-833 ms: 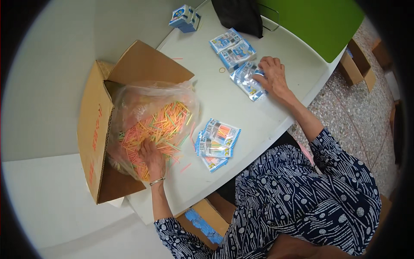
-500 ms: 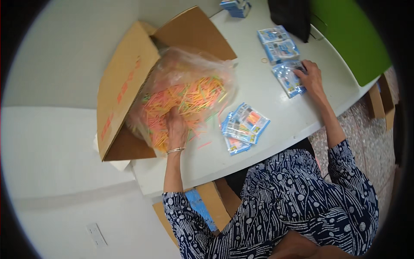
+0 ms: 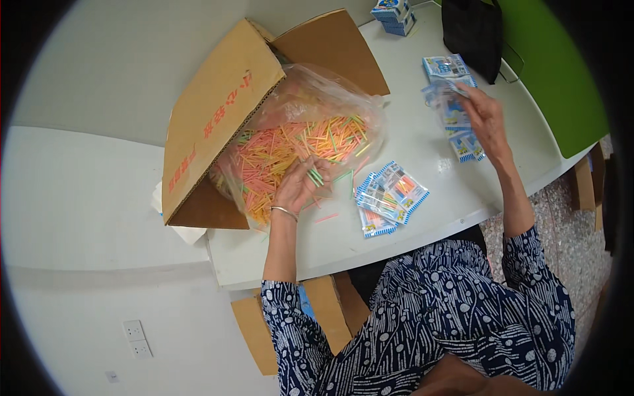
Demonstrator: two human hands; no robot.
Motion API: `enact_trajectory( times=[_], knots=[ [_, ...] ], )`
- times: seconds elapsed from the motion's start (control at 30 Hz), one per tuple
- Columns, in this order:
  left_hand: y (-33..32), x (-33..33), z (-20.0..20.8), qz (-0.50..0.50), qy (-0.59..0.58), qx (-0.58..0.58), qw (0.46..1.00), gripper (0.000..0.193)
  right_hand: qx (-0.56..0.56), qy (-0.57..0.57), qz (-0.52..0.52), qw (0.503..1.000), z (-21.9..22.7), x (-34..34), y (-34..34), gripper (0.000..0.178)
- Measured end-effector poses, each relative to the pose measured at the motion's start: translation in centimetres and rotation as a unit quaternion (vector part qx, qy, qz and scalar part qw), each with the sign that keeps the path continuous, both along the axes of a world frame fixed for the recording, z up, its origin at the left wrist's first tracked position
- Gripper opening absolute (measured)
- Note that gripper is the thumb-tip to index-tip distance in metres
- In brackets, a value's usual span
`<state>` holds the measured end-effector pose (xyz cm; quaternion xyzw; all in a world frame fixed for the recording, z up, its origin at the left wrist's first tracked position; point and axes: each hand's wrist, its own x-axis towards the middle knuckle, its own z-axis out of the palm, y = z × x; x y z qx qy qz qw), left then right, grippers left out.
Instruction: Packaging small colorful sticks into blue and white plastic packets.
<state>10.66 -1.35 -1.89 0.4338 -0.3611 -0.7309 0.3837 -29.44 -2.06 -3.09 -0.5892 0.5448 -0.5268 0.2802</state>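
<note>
My left hand (image 3: 297, 188) is closed around a few short thin sticks (image 3: 316, 177), green ones showing at the fingertips, at the near edge of the pile. That pile of pink, yellow, orange and green sticks (image 3: 271, 148) lies in a clear plastic bag (image 3: 350, 99) spilling from a tipped cardboard box (image 3: 221, 119). On the right, my right hand (image 3: 487, 120) pinches a clear and blue plastic packet (image 3: 437, 94), smeared by motion, above a row of similar flat packets (image 3: 467, 146). Between my hands, several packets with coloured sticks inside (image 3: 395, 195) overlap on the white table (image 3: 323, 247).
Small blue-and-white packs (image 3: 398, 23) are stacked at the table's far edge. A black bag (image 3: 472, 39) sits at the far right beside a green panel (image 3: 548, 66). Below the table's near edge stands another open cardboard box (image 3: 254, 333). A few loose sticks (image 3: 327, 218) lie by the pile.
My left hand has come up out of the pile with sticks between its fingers. My right hand has lifted a packet off the row. The whole view has shifted slightly.
</note>
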Motion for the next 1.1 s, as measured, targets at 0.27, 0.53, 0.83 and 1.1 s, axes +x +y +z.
enact_trajectory(
  times=[0.27, 0.53, 0.83, 1.1],
  knots=[
    [0.4, -0.9, -1.0, -0.038, 0.064, 0.033, 0.997, 0.015, -0.293, 0.25, 0.048, 0.922, 4.1, 7.3, -1.7, 0.025],
    [1.2, -5.3, 0.2, -0.104, 0.086, 0.036, 0.99, 0.014, 0.079, -0.41, 0.303, 0.857, 0.7, 17.0, -5.6, 0.023],
    [0.6, -6.8, -1.0, -0.12, 0.113, 0.063, 0.984, 0.02, 0.246, -0.563, 0.34, 0.711, -0.7, 20.4, -4.6, 0.029],
    [0.3, -7.3, -1.3, -0.109, 0.069, 0.067, 0.989, 0.018, 0.228, -0.455, 0.351, 0.786, 0.1, 19.8, -4.7, 0.019]
  ],
)
